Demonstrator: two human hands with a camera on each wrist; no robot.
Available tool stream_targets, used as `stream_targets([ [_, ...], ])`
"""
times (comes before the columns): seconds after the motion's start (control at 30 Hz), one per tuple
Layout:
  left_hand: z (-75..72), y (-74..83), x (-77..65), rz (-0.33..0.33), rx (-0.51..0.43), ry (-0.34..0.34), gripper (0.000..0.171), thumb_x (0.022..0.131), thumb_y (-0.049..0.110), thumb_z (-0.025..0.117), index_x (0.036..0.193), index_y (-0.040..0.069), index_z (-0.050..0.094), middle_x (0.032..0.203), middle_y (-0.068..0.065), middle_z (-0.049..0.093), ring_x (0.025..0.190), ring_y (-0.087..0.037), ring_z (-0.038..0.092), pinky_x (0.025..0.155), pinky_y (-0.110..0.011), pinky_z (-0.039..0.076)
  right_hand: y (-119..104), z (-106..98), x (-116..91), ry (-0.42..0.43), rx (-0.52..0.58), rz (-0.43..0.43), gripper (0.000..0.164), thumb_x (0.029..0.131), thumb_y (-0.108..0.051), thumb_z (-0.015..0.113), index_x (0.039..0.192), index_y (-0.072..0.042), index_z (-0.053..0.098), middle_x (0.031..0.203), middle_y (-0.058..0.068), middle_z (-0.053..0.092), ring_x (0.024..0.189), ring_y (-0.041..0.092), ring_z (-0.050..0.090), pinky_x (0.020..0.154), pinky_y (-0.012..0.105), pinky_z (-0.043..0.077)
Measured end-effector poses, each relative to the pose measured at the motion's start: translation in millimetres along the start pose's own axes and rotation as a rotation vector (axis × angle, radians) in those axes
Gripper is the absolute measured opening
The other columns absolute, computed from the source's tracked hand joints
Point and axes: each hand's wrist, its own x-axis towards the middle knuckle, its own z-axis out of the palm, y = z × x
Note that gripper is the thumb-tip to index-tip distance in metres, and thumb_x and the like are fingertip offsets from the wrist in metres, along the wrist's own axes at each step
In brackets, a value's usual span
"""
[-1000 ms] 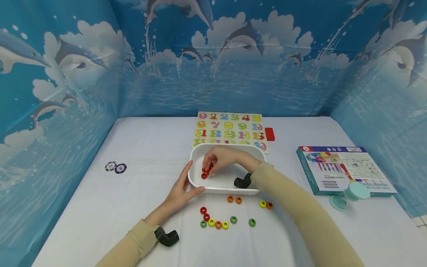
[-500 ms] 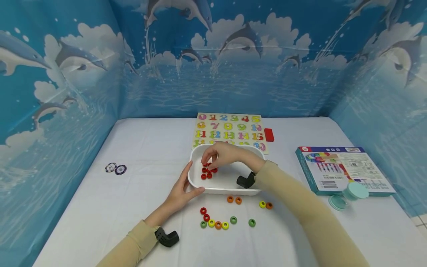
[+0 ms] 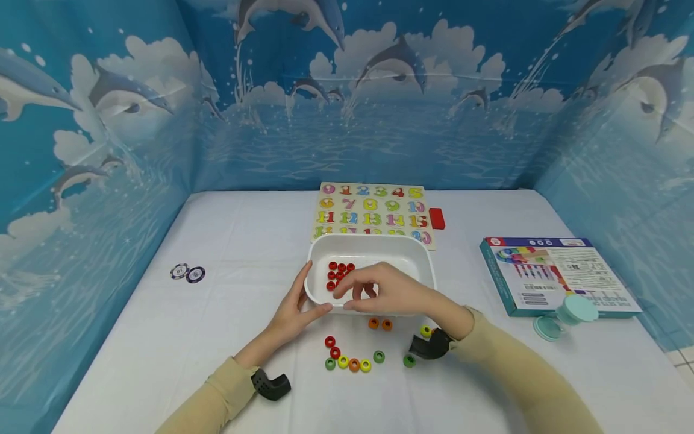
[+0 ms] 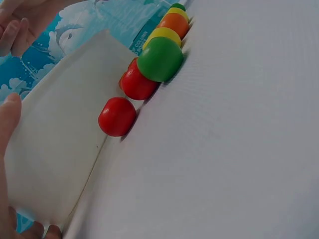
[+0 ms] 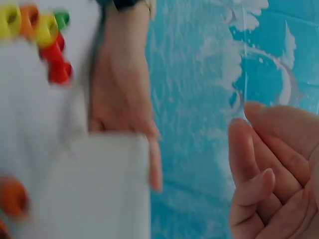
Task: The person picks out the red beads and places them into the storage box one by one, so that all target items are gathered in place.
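My left hand (image 3: 290, 316) holds the near left corner of a white tray (image 3: 420, 304), thumb along the front and fingers at the left end. Inside the tray's left part lie several red beads (image 3: 332, 266), some hidden behind my right hand (image 3: 387, 289). That hand hovers over the tray's front edge, its fingers loosely bent with no bead seen between them in the right wrist view. Before the tray, a curved row holds red beads (image 3: 329, 342), a green bead (image 3: 330, 363), yellow beads (image 3: 343, 361) and an orange bead (image 3: 354, 364).
Loose orange beads (image 3: 373, 323) and green beads (image 3: 409, 361) lie right of the row. A number board (image 3: 374, 205) and red block (image 3: 437, 218) are behind the tray. On the right are a flat box (image 3: 564, 274) and sand timer (image 3: 564, 319); two chips (image 3: 196, 275) lie left.
My right hand has drawn back from the red beads toward the tray's front right, uncovering them in a cluster. My left hand stays at the tray's corner.
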Motion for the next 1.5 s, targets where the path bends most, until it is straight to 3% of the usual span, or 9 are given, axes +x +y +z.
stream_targets([
  [0.17, -0.4, 0.8, 0.3, 0.041, 0.003, 0.000, 0.089, 0.080, 0.017, 0.068, 0.144, 0.012, 0.007, 0.147, -0.010, 0.011, 0.130, -0.029, 0.022, 0.103, -0.039, 0.025, 5, 41, -11, -0.015, 0.042, 0.012, 0.019, 0.084, -0.024, 0.063, 0.103, -0.022, 0.063, 0.088, -0.014, 0.063, 0.064, 0.002, 0.052, 0.051, 0.019, 0.046],
  [0.33, 0.0, 0.1, 1.0, 0.058, -0.009, -0.008, 0.089, 0.080, 0.016, 0.067, 0.144, 0.010, 0.006, 0.148, -0.010, 0.009, 0.131, -0.030, 0.020, 0.104, -0.041, 0.023, 19, 68, -15, -0.044, -0.010, 0.027, 0.022, 0.086, -0.022, 0.060, 0.108, -0.018, 0.062, 0.085, -0.013, 0.061, 0.060, 0.000, 0.050, 0.053, 0.016, 0.046],
  [0.6, 0.5, -1.6, 1.0, 0.056, -0.009, -0.015, 0.089, 0.080, 0.018, 0.067, 0.144, 0.011, 0.005, 0.148, -0.008, 0.007, 0.132, -0.028, 0.016, 0.104, -0.039, 0.022, 40, 83, -13, -0.058, -0.131, 0.013, 0.024, 0.087, -0.014, 0.056, 0.110, -0.019, 0.062, 0.100, -0.014, 0.061, 0.074, -0.003, 0.049, 0.065, 0.014, 0.044],
  [0.83, 0.7, -1.6, 1.0, 0.047, -0.009, -0.015, 0.090, 0.080, 0.020, 0.068, 0.144, 0.012, 0.005, 0.148, -0.006, 0.008, 0.132, -0.029, 0.015, 0.104, -0.040, 0.022, 50, 88, -12, -0.080, -0.177, 0.023, 0.027, 0.084, -0.016, 0.059, 0.108, -0.027, 0.061, 0.087, -0.017, 0.059, 0.062, -0.005, 0.045, 0.054, 0.011, 0.042],
  [1.1, 0.7, -1.7, 0.6, 0.027, -0.010, -0.013, 0.090, 0.080, 0.021, 0.068, 0.144, 0.014, 0.006, 0.148, -0.003, 0.008, 0.132, -0.027, 0.015, 0.104, -0.036, 0.021, 41, 83, -13, -0.106, -0.200, 0.066, 0.022, 0.083, -0.021, 0.063, 0.105, -0.025, 0.062, 0.080, -0.019, 0.055, 0.061, -0.005, 0.045, 0.054, 0.012, 0.042],
  [1.2, 0.9, -1.9, 0.4, 0.033, -0.015, -0.013, 0.090, 0.080, 0.021, 0.068, 0.144, 0.014, 0.006, 0.148, -0.003, 0.008, 0.132, -0.028, 0.015, 0.105, -0.037, 0.021, 32, 75, -16, -0.134, -0.157, 0.081, 0.022, 0.083, -0.023, 0.063, 0.105, -0.023, 0.062, 0.078, -0.019, 0.055, 0.060, -0.004, 0.047, 0.053, 0.013, 0.043],
  [1.37, 1.3, -1.8, 0.6, 0.055, -0.029, -0.018, 0.089, 0.080, 0.018, 0.068, 0.144, 0.011, 0.005, 0.148, -0.009, 0.008, 0.131, -0.031, 0.018, 0.104, -0.042, 0.022, 12, 48, -17, -0.183, -0.102, 0.049, 0.023, 0.082, -0.022, 0.065, 0.105, -0.023, 0.061, 0.083, -0.016, 0.058, 0.064, -0.004, 0.051, 0.053, 0.015, 0.045],
  [1.5, 1.4, -1.4, 0.5, 0.045, -0.023, -0.004, 0.090, 0.079, 0.018, 0.068, 0.144, 0.011, 0.006, 0.148, -0.010, 0.008, 0.131, -0.030, 0.019, 0.103, -0.041, 0.024, -4, 14, -9, -0.146, -0.133, 0.009, 0.025, 0.081, -0.022, 0.067, 0.104, -0.026, 0.059, 0.089, -0.016, 0.058, 0.070, -0.001, 0.052, 0.055, 0.018, 0.047],
])
